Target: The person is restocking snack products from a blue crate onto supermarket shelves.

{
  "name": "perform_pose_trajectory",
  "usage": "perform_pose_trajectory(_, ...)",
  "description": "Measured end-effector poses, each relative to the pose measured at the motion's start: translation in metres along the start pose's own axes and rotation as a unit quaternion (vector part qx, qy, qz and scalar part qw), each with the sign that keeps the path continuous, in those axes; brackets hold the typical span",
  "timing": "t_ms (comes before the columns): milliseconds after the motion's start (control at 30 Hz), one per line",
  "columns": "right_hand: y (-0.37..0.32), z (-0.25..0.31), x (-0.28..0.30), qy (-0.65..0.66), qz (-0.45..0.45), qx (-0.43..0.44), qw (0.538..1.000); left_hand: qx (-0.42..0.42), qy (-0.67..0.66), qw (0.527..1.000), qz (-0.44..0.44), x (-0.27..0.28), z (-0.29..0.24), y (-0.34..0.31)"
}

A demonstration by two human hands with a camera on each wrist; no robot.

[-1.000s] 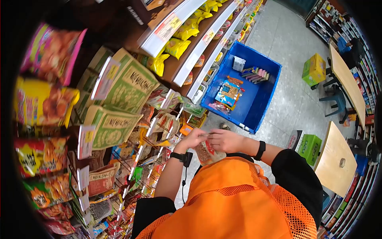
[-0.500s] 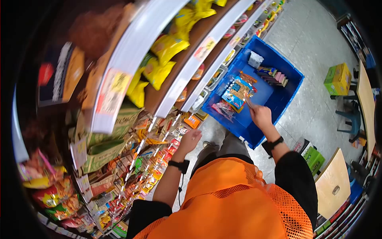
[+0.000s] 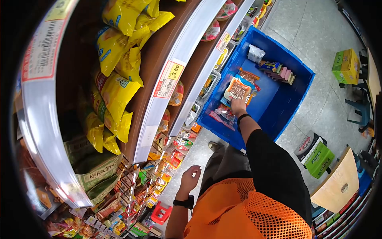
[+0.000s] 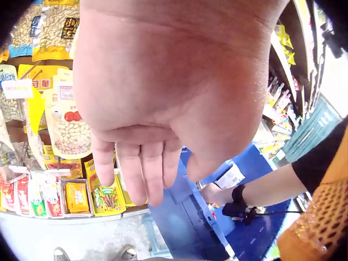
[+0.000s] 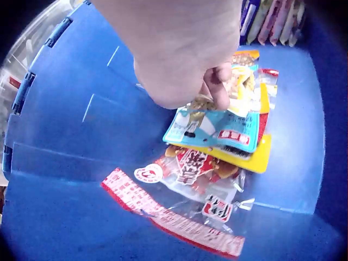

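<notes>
Inside the blue bin (image 3: 274,104), my right hand (image 3: 238,106) (image 5: 185,60) grips the near edge of a clear packet of brown pieces (image 3: 237,90) with curled fingers. That packet rests on a blue packet (image 5: 217,128) and a yellow one (image 5: 255,157) in a stack. Beside the stack lies a clear packet with red print (image 5: 196,168) and a long pink-red strip (image 5: 174,217). My left hand (image 3: 190,179) (image 4: 174,98) is held away from the bin, palm bare, fingers loosely extended and holding nothing.
Shelves with yellow bags (image 3: 115,91) and price rails (image 3: 169,79) rise along the left. A silvery packet (image 3: 256,53) and upright slim packs (image 3: 278,71) stand at the bin's far end. Boxes (image 3: 318,159) and a wooden table (image 3: 338,181) are at the right.
My hands have parted from the clear packet they held together; my right hand has carried it onto the stack in the bin. My left hand has moved back towards my body.
</notes>
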State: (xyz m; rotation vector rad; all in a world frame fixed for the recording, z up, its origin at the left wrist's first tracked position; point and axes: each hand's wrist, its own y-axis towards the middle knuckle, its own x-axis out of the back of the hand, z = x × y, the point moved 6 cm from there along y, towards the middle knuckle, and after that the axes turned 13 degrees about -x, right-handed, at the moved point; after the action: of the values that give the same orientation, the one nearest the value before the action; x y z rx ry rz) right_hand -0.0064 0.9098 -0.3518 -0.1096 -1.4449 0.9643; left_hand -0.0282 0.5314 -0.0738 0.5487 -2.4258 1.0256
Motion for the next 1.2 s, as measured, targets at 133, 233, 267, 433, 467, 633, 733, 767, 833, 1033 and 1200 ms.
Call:
perform_pose_trajectory(133,-0.018,0.019,-0.019,0.069,0.126,-0.034,0.989,-0.006,-0.025,0.999,-0.037,0.008,0.013,-0.012)
perform_pose_trajectory(233,-0.037,0.021,-0.006,0.09,0.112,-0.027,0.989,-0.043,-0.011,0.994,-0.102,0.034,0.009,-0.012)
perform_pose_trajectory(267,-0.041,0.018,0.001,0.112,0.088,-0.033,0.989,-0.068,-0.02,0.985,-0.154,0.052,-0.006,-0.008)
perform_pose_trajectory(433,-0.102,0.032,0.062,0.1,0.031,0.08,0.991,-0.123,-0.119,0.899,-0.404,0.118,0.052,-0.001)
perform_pose_trajectory(467,-0.121,0.033,0.081,0.099,0.013,0.098,0.99,-0.128,-0.116,0.887,-0.427,0.134,0.026,-0.001)
perform_pose_trajectory(633,-0.203,0.044,0.142,0.059,-0.041,0.222,0.972,-0.187,-0.153,0.842,-0.483,0.164,0.037,0.041)
perform_pose_trajectory(733,-0.24,0.045,0.162,0.096,-0.066,0.242,0.963,-0.231,-0.218,0.818,-0.479,0.189,0.018,0.059)
perform_pose_trajectory(767,-0.249,0.046,0.165,0.097,-0.096,0.271,0.953,-0.148,-0.297,0.837,-0.436,0.19,0.017,0.065)
perform_pose_trajectory(833,-0.269,0.052,0.177,0.102,-0.089,0.261,0.956,-0.146,-0.232,0.853,-0.443,0.196,0.048,0.091)
perform_pose_trajectory(1033,-0.299,0.058,0.189,0.12,-0.111,0.262,0.951,-0.149,-0.403,0.839,-0.335,0.188,0.053,0.085)
perform_pose_trajectory(1200,-0.306,0.057,0.189,0.101,-0.099,0.235,0.962,-0.141,-0.446,0.826,-0.315,0.175,0.047,0.067)
